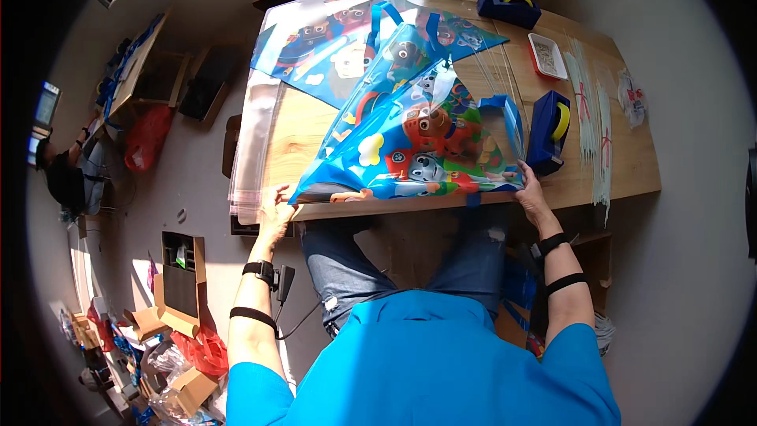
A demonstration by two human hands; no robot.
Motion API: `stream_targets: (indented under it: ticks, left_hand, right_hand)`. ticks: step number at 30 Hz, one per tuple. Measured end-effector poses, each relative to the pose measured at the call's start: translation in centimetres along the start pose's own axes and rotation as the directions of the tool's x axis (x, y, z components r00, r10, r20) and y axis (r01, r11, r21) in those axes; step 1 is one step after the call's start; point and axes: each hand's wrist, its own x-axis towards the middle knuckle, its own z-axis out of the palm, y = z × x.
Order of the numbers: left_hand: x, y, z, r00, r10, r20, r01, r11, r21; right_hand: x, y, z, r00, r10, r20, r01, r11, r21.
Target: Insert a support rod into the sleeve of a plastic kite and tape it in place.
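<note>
A glossy blue kite (430, 134) printed with cartoon dogs lies folded toward a triangle at the table's near edge. Its near left corner is pinched in my left hand (274, 217), and my right hand (534, 196) grips the near right corner. Clear film shines near its right side; whether it wraps the kite I cannot tell. Beyond it, a second printed kite (315, 39) is spread over the far part of the table. Close to my right hand, a blue strap (512, 122) curls up beside the folded kite.
On the wooden table (307, 122) are clear plastic sleeves (251, 166) at left. At right stand two blue tape dispensers (546, 138), a red-and-white tray (548, 55) of small pieces and bundles of thin white sticks (603, 142). Open boxes (183, 284) and a person (67, 177) are at left.
</note>
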Motion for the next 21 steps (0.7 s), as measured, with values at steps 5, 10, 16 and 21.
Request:
stream_targets:
  ticks: [5, 10, 16, 21]
  left_hand:
    - [-1.5, -3.6, 0.9, 0.994, -0.087, 0.064, 0.091, 0.995, -0.051]
    - [-2.3, -1.7, 0.6, 0.996, -0.046, 0.07, 0.033, 0.984, 0.175]
    - [-3.2, -2.5, 1.4, 0.988, -0.154, -0.016, 0.154, 0.986, 0.062]
    - [-3.1, 0.9, 2.8, 0.967, 0.218, -0.131, -0.098, 0.795, 0.599]
  right_hand:
    - [-1.4, -1.5, -0.5, 0.974, 0.041, 0.222, -0.022, 0.996, -0.087]
    - [-3.0, -4.9, -1.3, 0.933, -0.327, -0.15, -0.107, 0.146, -0.983]
    - [2.4, -7.6, 9.6, 0.892, -0.452, -0.014, 0.32, 0.653, -0.687]
    - [10.9, -4.7, 14.5, 0.946, -0.171, -0.276, -0.081, 0.698, -0.712]
